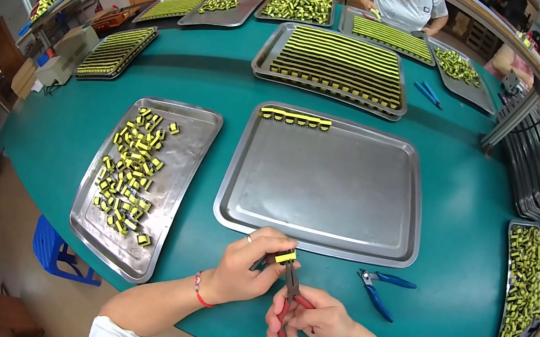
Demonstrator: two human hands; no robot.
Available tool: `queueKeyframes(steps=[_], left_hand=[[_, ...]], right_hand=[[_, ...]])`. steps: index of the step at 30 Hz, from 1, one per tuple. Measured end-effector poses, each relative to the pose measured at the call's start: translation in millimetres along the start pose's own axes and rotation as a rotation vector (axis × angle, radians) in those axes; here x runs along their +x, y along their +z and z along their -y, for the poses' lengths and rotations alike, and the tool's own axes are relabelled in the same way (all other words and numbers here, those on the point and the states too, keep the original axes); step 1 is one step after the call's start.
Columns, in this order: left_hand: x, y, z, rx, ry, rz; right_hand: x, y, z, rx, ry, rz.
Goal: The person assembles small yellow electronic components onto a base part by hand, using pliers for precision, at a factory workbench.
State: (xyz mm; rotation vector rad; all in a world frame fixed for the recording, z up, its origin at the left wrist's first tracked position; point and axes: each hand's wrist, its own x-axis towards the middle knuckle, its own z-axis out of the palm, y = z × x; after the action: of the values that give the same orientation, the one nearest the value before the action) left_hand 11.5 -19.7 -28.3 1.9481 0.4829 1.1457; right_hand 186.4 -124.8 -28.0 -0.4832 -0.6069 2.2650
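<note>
My left hand (pixel 251 265) pinches a small black-and-yellow component (pixel 285 256), which looks like a little transformer, just off the near edge of a metal tray. Red-handled needle-nose pliers (pixel 292 285) are gripped in my right hand (pixel 318 315), their jaw tips touching the component's near side. Whether the jaws close on a pin is too small to tell. On that tray (pixel 323 192), one short row of like components (pixel 295 118) lines the far left edge. Blue-handled cutters (pixel 381 291) lie spread on the green table to the right.
A tray (pixel 179 175) of loose components stands at the left. Beyond the middle tray is a full tray (pixel 337 65) of neat rows. Stacked trays (pixel 532 162) and a heaped tray (pixel 529 283) stand right. Two blue tools (pixel 429 94) lie farther back. Co-workers (pixel 401 1) sit across the table (pixel 471 202).
</note>
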Motion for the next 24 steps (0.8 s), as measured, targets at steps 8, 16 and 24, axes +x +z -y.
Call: queueKeyframes(steps=[8, 16, 24], left_hand=[[-7.3, 1.0, 0.5, 0.002, -0.168, 0.063], [-12.9, 23.5, -30.6, -0.439, -0.486, -0.023], [-27.6, 26.1, -6.2, -1.046, -0.609, -0.075]], right_hand=[[5.2, 16.7, -1.1, -0.096, -0.077, -0.179], [14.9, 13.1, -4.0, -1.44, -1.058, -0.799], [10.2, 9.5, 0.3, -1.493, -1.125, -0.741]])
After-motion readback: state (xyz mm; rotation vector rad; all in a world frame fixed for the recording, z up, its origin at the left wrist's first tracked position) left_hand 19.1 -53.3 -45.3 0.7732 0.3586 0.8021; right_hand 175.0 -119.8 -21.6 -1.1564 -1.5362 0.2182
